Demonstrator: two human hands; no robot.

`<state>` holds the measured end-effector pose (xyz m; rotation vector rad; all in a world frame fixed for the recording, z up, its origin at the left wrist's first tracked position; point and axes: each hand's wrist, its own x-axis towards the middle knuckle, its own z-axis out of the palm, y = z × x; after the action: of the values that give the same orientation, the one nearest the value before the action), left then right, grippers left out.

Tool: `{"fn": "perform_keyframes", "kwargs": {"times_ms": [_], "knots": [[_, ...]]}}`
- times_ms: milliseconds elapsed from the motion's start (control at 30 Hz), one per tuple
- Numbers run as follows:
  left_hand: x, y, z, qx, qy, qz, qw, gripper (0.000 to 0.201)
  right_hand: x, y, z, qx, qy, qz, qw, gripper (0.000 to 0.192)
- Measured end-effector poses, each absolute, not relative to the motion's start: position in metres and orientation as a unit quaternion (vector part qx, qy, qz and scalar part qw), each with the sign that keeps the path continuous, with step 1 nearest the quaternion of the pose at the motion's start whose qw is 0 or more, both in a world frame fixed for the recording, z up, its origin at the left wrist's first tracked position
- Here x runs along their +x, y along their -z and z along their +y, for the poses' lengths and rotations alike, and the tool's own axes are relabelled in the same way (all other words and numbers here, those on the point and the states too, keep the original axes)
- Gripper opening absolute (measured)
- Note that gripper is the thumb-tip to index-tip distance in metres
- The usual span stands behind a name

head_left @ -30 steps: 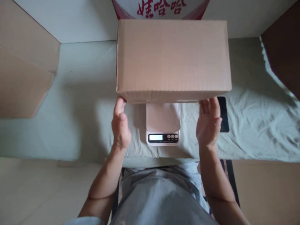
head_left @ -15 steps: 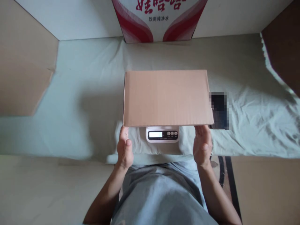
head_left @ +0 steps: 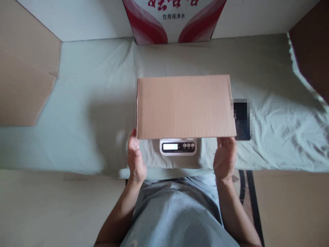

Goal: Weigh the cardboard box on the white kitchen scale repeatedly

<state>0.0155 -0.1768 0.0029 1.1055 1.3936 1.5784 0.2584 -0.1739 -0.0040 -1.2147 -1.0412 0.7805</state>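
A plain brown cardboard box (head_left: 185, 106) rests over a white digital kitchen scale (head_left: 178, 152), overhanging it on both sides. Only the scale's front shows, with a lit display and round buttons; its platform is hidden under the box. At the box's near left corner is my left hand (head_left: 137, 161), fingers stretched forward along the side and thumb apart. My right hand (head_left: 225, 159) lies at the near right corner, its fingers extended and their tips hidden beneath the front edge. Neither hand is wrapped round the box; whether the fingertips press on it is unclear.
A pixelated dark phone-like object (head_left: 242, 127) lies just right of the box on the pale green cloth (head_left: 108, 68). Behind stands a white and red carton (head_left: 173, 29). Cardboard panels rise at the left (head_left: 25, 68) and right (head_left: 311, 51).
The box has shifted slightly right and turned a little, its right end farther away. My left hand's fingers have moved from below the corner to beside it; my right hand has moved slightly right.
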Motion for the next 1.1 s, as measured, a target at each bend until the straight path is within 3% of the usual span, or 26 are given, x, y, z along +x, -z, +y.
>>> {"fn": "perform_keyframes", "kwargs": {"times_ms": [500, 667, 867, 1100], "knots": [[0.024, -0.019, -0.173, 0.477, -0.624, 0.500, 0.365, 0.049, 0.252, -0.004, -0.168, -0.529, -0.353, -0.460, 0.620, 0.056], [0.026, -0.023, -0.165, 0.486, -0.612, 0.501, 0.370, 0.058, 0.248, -0.014, -0.157, -0.501, -0.390, -0.461, 0.620, 0.061], [0.019, -0.037, -0.116, 0.542, -0.640, 0.438, 0.324, 0.046, 0.251, -0.039, -0.114, -0.445, -0.375, -0.480, 0.656, 0.059], [0.012, -0.021, -0.051, 0.580, -0.616, 0.424, 0.323, 0.054, 0.259, -0.024, -0.053, -0.452, -0.365, -0.529, 0.619, 0.059]]}}
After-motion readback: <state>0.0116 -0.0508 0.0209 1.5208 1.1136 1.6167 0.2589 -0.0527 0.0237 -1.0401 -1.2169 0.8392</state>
